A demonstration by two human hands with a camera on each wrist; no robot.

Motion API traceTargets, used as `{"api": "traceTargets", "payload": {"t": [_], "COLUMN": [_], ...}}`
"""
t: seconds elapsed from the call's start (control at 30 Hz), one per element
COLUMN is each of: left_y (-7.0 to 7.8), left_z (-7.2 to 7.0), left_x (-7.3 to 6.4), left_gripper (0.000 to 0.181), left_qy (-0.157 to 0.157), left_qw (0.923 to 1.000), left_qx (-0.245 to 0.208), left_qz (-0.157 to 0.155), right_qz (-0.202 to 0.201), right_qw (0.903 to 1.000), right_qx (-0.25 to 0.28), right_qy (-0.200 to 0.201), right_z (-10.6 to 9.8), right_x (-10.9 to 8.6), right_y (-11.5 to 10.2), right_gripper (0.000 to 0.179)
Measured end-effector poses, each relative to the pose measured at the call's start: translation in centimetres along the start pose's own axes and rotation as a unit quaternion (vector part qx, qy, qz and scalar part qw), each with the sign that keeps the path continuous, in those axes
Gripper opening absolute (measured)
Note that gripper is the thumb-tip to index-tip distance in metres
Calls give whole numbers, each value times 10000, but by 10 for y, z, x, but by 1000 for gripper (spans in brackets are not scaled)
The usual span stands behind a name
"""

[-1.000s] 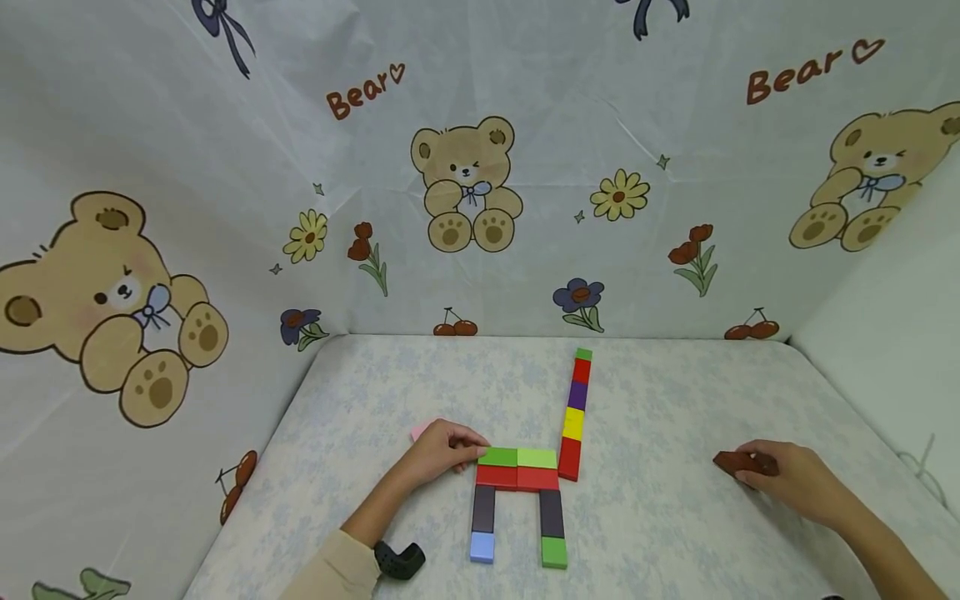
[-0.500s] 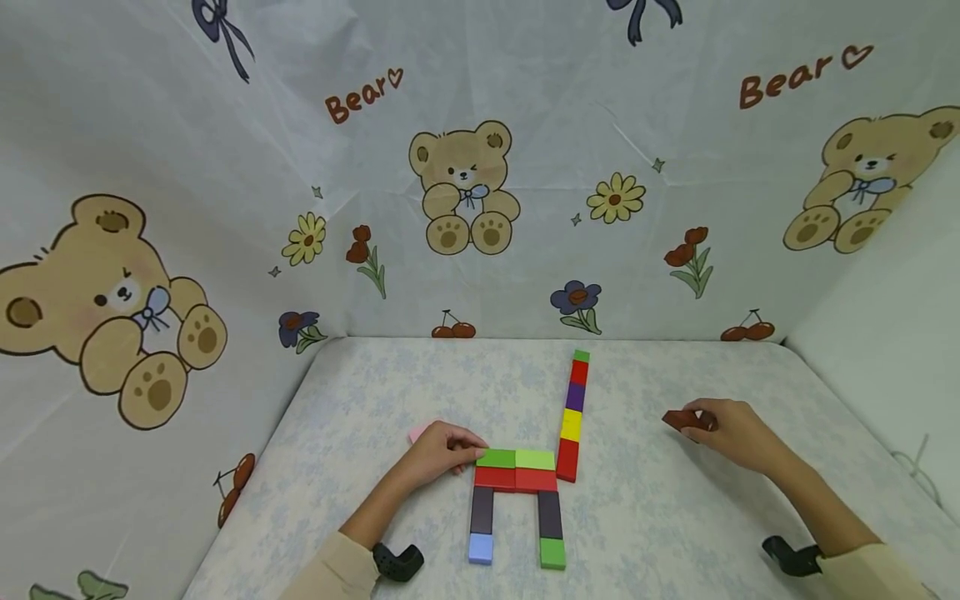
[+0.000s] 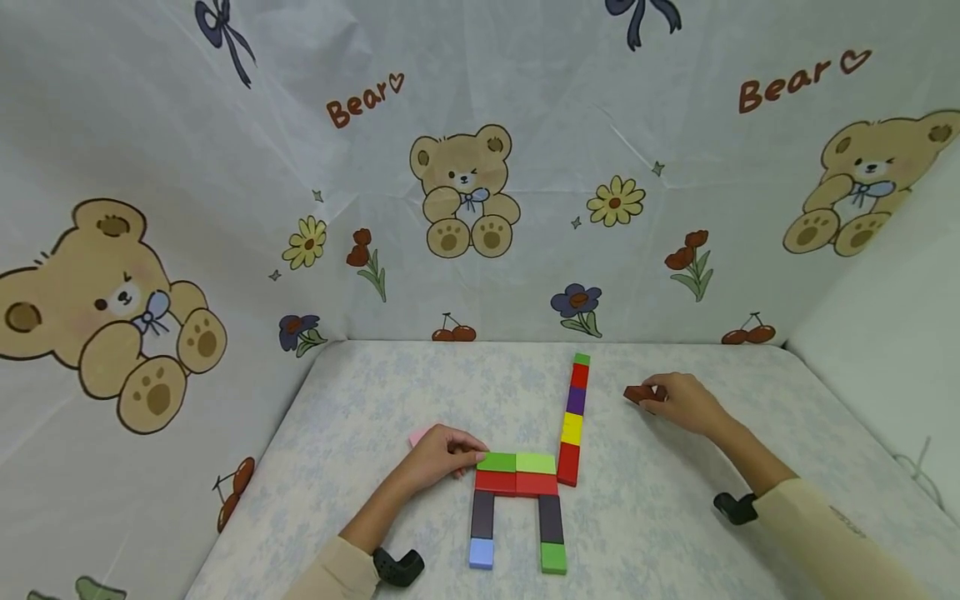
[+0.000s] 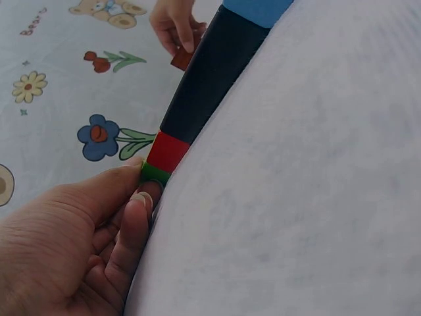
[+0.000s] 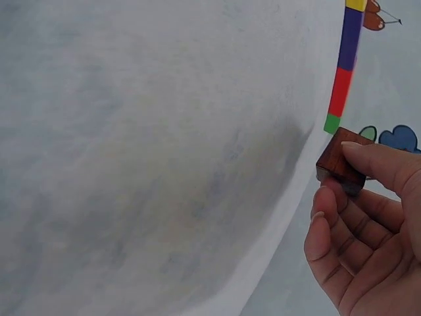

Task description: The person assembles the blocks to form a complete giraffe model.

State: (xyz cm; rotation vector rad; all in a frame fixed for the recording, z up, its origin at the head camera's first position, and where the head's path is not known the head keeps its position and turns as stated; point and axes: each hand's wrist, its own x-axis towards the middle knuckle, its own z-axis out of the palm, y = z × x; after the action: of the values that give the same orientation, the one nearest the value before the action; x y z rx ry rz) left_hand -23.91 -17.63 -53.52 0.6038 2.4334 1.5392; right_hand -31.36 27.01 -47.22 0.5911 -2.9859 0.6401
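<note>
My left hand (image 3: 442, 452) is at the left end of a green block (image 3: 497, 462), thumb and finger pinching its corner. That block lies in a flat figure of blocks: a light green block (image 3: 536, 464) beside it, two red blocks (image 3: 496, 482) below, two dark legs (image 3: 483, 514), then a blue foot (image 3: 482, 553) and a green foot (image 3: 553, 558). My right hand (image 3: 686, 402) pinches a brown wooden block (image 5: 343, 160) between thumb and fingers, above the table right of a column of coloured blocks.
That slanting column (image 3: 572, 429) runs red, yellow, purple, red and green toward the back. A pink piece (image 3: 417, 436) is partly hidden behind my left hand. A bear-printed cloth (image 3: 525, 300) rises at the table's rear edge; a white wall (image 3: 885, 333) stands right.
My right hand has carried the brown block left and toward the back, nearer the column's top. The left hand has stayed by the green block.
</note>
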Motion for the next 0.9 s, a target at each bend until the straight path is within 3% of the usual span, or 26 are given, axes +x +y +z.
{"api": "traceTargets", "payload": {"t": [0.2,0.47,0.9], "left_y": [-3,-4,1], "left_z": [1,5,0], "left_x": [1,3,1], "left_gripper": [12,11,12], "left_qy": [-20,23,-26], "left_qw": [10000,10000,10000], "left_qx": [53,15,25], "left_qz": [66,73,-17], "right_qz": [217,494,229], "right_qw": [9997,9986,9982], "right_qx": [-101,139,494], "right_qy": [-84,-108,238], "right_z": [9,15,21], "right_x": [23,39,44], "right_y": [-3,2,7], "right_gripper": [36,40,37]}}
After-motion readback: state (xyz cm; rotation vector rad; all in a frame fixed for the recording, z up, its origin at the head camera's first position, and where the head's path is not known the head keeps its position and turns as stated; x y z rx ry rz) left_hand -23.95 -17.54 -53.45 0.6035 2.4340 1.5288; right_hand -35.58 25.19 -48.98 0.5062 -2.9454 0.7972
